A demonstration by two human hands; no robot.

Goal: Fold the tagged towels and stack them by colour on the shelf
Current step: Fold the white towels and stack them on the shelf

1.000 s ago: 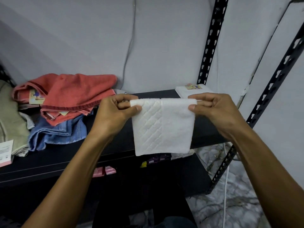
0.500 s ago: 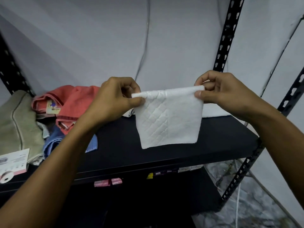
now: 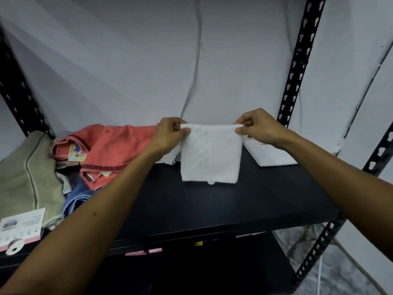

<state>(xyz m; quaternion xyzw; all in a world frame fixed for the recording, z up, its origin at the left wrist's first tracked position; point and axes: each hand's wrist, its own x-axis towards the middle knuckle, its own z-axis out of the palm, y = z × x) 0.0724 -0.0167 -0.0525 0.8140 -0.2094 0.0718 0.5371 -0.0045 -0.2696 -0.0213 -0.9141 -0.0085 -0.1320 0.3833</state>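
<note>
Here a folded white towel is held up by its top edge over the black shelf. Its left top corner is pinched between the thumb and curled fingers of the left hand, and its right top corner is pinched in the same way by the right hand. The two hands are kept apart, so the top edge is stretched level between them. The towel hangs straight down, and a quilted diamond pattern is seen on its left half. Whether its lower edge touches the shelf cannot be told.

Just behind the right hand, a second white towel is laid flat on the shelf. To the left, a red towel is heaped on top of a blue towel, and a green towel with a printed tag is placed at the far left. Black slotted posts are seen against the grey wall.
</note>
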